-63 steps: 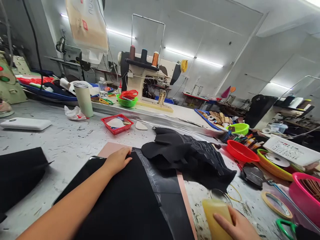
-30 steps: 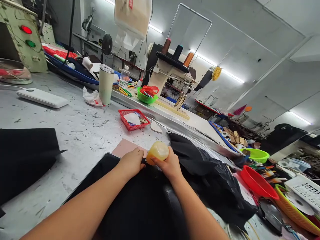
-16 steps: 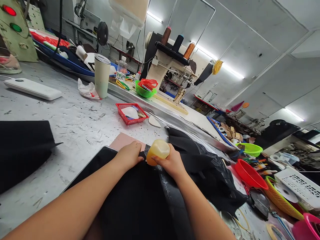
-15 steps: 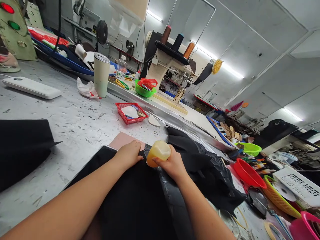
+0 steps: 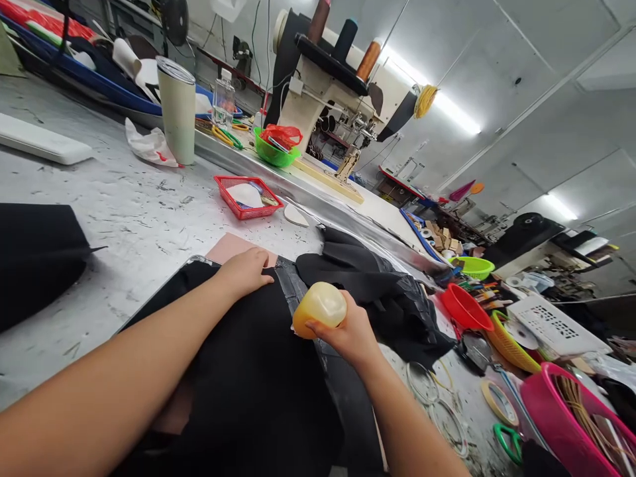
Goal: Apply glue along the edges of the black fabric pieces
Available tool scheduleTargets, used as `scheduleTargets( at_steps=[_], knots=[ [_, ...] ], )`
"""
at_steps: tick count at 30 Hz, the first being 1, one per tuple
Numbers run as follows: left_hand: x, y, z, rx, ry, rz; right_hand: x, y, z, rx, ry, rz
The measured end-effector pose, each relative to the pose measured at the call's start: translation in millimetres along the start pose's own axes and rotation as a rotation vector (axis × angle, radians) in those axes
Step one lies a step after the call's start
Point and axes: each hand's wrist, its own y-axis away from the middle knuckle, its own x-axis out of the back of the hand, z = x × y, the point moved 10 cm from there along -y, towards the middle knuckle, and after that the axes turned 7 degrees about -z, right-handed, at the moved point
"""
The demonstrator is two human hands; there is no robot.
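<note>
1. The yellow bottle [image 5: 319, 309] sits tipped in the right hand [image 5: 348, 331], fingers wrapped round it, its tip down on the grey strip [image 5: 298, 298] beside the black sheet [image 5: 248, 371].
2. Half a second ago it stood at the strip's far end; now it is nearer the person, so the pass along the strip looks under way.
3. The left hand [image 5: 244, 271] lies flat, fingers together, pressing the black sheet on the worktop [image 5: 124, 218].
4. A black pile [image 5: 377, 291] lies just right; a red basket [image 5: 246, 197] sits beyond.

Bright overhead tube lights [image 5: 450, 109], soft shadows, wide-angle warping at edges.
</note>
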Motion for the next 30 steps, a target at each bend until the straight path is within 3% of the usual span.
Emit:
scheduleTargets(
  at_steps=[6, 12, 22, 30],
  knots=[
    [1.8, 2, 9, 0.008, -0.079, -0.007, 2, 20, 5, 0.004, 0.009, -0.030],
    [27.9, 12, 12, 0.014, -0.015, 0.159, 7, 36, 7, 0.020, 0.024, -0.003],
    [47.8, 23, 6, 0.113, -0.001, 0.297, 13, 69, 15, 0.040, -0.014, -0.046],
    [47.6, 24, 9, 0.107, -0.014, 0.316, 13, 77, 18, 0.046, -0.039, 0.027]
  ],
)
